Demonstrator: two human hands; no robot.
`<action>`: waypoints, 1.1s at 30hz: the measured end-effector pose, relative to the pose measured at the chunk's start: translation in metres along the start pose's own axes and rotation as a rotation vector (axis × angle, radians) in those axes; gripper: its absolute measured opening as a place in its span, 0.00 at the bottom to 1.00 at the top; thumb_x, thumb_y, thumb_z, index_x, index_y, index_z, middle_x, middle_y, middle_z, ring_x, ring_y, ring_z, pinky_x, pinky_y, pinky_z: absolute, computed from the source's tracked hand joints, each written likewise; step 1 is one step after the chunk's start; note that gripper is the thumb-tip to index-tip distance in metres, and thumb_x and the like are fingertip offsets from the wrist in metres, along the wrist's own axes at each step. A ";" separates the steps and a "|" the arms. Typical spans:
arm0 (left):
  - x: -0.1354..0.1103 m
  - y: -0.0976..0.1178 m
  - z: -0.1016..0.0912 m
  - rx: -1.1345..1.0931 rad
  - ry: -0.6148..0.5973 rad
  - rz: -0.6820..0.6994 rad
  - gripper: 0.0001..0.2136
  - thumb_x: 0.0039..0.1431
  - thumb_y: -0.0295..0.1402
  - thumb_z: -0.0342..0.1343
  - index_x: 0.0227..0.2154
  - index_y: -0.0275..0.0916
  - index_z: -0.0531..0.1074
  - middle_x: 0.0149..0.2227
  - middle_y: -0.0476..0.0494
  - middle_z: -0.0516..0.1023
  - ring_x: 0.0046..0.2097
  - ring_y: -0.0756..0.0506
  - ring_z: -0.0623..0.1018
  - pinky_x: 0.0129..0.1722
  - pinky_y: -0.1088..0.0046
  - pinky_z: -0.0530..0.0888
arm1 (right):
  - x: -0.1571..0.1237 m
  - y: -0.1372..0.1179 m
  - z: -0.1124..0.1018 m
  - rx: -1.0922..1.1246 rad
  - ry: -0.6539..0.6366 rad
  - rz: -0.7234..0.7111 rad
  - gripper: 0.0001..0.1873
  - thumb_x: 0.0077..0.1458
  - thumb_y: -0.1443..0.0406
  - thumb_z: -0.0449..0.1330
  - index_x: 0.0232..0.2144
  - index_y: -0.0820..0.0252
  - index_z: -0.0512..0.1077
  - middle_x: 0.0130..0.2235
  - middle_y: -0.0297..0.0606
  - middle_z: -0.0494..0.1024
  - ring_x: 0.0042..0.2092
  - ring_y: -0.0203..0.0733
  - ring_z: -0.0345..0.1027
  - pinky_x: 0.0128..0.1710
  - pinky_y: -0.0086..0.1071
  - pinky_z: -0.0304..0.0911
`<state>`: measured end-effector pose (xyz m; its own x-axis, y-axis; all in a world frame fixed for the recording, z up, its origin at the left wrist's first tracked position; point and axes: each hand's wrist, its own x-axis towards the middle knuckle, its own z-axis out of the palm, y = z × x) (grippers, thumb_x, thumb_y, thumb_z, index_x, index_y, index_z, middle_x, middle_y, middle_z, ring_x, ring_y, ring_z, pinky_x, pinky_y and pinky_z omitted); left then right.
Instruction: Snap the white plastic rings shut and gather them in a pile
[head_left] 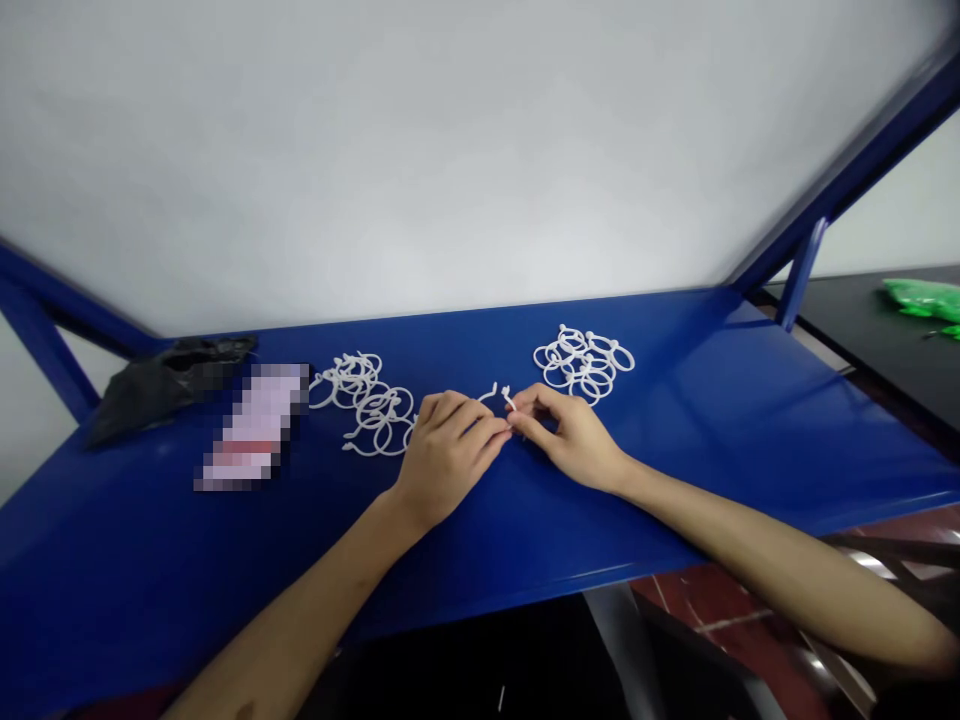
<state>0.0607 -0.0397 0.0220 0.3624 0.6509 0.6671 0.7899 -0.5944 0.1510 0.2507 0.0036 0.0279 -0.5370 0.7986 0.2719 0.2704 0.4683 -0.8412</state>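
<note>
My left hand (448, 452) and my right hand (568, 432) meet at the middle of a blue metal shelf (720, 420). Both pinch one white plastic ring (498, 396), whose two open ends stick up between the fingertips. A loose heap of white rings (367, 402) lies just left of my left hand. A second cluster of white rings (583, 362) lies behind my right hand, a little to its right.
A crumpled black plastic bag (161, 382) and a blurred pinkish packet (255, 428) lie at the shelf's left. Blue frame struts (801, 270) rise at both ends before a white wall. A green object (924, 298) lies on a dark table at far right.
</note>
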 end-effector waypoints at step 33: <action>-0.001 -0.029 0.002 -0.174 -0.224 -0.122 0.08 0.67 0.32 0.51 0.44 0.41 0.74 0.40 0.45 0.80 0.44 0.43 0.75 0.47 0.62 0.71 | 0.009 0.003 -0.031 -0.620 0.040 -0.487 0.16 0.69 0.64 0.49 0.42 0.61 0.77 0.37 0.45 0.78 0.37 0.43 0.71 0.35 0.37 0.70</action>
<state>0.0383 -0.0222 0.0156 0.3851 0.7990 0.4618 0.7445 -0.5647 0.3562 0.2714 0.0234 0.0419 -0.6837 0.4566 0.5693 0.4144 0.8850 -0.2121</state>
